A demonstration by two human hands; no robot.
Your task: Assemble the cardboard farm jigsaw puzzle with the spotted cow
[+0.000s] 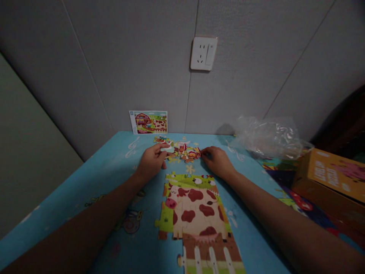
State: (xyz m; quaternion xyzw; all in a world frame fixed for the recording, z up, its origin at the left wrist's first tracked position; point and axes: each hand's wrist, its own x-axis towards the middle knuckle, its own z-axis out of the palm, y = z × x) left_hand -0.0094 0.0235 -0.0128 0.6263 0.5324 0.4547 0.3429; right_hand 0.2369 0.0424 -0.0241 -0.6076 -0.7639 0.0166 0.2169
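Head view. We see the two hands well apart, reaching forward over a blue patterned surface (110,175). The left hand (150,161) pinches a puzzle piece (169,148) between thumb and fingers, just above the near left side of a cluster of loose pieces (186,154). The right hand (218,160) is curled, its fingertips at the right edge of this cluster; we cannot tell whether they grip a piece. Nearer to us than both hands, and between the forearms, lies the joined puzzle section (196,213), showing a cow with red-brown patches and, below it, white fence posts; its left edge is uneven, with projecting tabs. Beyond the left hand, we note a picture card (151,122) leaning against the grey wall (137,64). To the right of the right hand are a clear plastic bag (268,139) and, nearer to us, an orange box (327,173). Above and beyond the hands, we find a white socket (202,57).
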